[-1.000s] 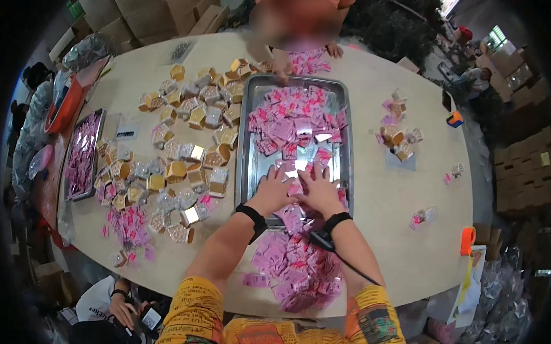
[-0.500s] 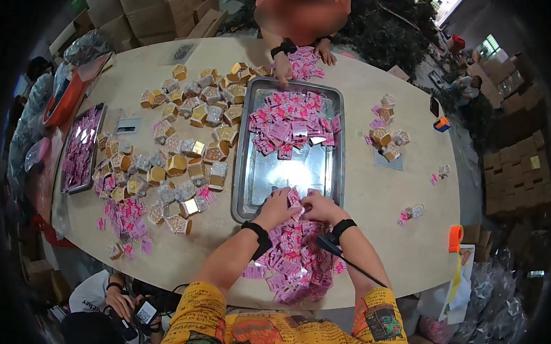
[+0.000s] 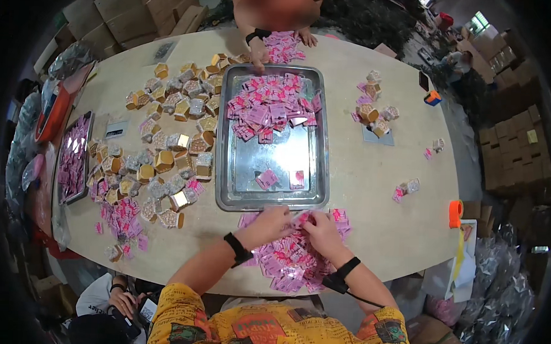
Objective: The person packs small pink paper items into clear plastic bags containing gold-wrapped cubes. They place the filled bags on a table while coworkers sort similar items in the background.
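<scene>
My left hand (image 3: 272,223) and my right hand (image 3: 323,233) meet just past the near rim of a metal tray (image 3: 274,206). Both have their fingers closed on a small pink card (image 3: 300,219) with a pale, shiny face. Under and around them spreads a loose pile of pink cards (image 3: 293,260). Inside the tray, a heap of similar cards (image 3: 266,111) fills the far half. Two single cards, one tilted (image 3: 267,179) and one nearly straight (image 3: 296,179), lie at its near end. My fingertips partly cover the held card.
Gold and white house-shaped ornaments (image 3: 164,161) crowd the table's left, beside more pink cards (image 3: 121,218) and a narrow tray (image 3: 75,159). Across the table another person's hand (image 3: 258,53) touches the tray's far rim. Orange tape (image 3: 455,213) sits at the right edge.
My hands have drawn back from the tray's near end to the pile. Two single cards now show on the tray floor there. The whole view has shifted slightly.
</scene>
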`<state>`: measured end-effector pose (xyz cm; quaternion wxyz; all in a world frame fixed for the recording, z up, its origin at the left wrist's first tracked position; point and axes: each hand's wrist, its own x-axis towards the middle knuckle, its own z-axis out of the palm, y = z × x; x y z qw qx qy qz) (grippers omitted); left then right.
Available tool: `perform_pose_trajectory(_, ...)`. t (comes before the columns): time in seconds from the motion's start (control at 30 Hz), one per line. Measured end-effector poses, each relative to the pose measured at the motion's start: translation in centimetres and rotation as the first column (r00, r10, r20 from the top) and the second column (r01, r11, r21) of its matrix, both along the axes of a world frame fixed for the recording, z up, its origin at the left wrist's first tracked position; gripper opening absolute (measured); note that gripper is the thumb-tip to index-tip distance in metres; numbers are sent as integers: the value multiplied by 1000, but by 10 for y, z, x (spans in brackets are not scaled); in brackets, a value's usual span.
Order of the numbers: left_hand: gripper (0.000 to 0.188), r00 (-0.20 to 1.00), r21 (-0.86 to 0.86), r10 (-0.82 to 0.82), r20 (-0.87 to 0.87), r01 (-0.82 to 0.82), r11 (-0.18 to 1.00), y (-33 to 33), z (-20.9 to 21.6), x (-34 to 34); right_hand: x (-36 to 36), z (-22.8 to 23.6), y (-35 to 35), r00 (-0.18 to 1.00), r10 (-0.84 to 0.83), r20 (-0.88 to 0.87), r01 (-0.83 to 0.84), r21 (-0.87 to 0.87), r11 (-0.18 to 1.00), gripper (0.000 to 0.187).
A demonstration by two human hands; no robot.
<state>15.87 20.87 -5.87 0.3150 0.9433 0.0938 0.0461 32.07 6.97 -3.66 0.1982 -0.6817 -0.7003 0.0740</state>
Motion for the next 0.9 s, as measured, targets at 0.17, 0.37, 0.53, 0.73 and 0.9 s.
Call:
perform_pose_trajectory(0.17, 28, 992, 13, 17, 128, -19, 1000, -40, 2, -19, 4, 1, -32, 994, 74, 79, -71, -46, 996, 22)
perform_pose_trajectory(0.37, 71, 998, -56, 45, 37, -43, 997, -34, 21, -61, 20, 36, -77, 987, -136, -89, 128, -89, 988, 54)
perform_pose_trajectory(0.53, 86, 976, 107, -212, -56, 217, 970, -48, 40, -91, 14, 12, -189, 921, -390, 16, 387, -158, 908, 98)
perform_pose_trajectory(0.73, 88, 790, 116, -595, -151, 612, 783, -87, 2, -80, -43, -23, -202, 941, -338, 38, 332, -318, 888, 101)
perform_pose_trajectory(0.9, 85, 817, 160, -561, -136, 577, 801, -92, -20, -66, -43, -54, -183, 947, -311, 79, 321, -191, 928, 95)
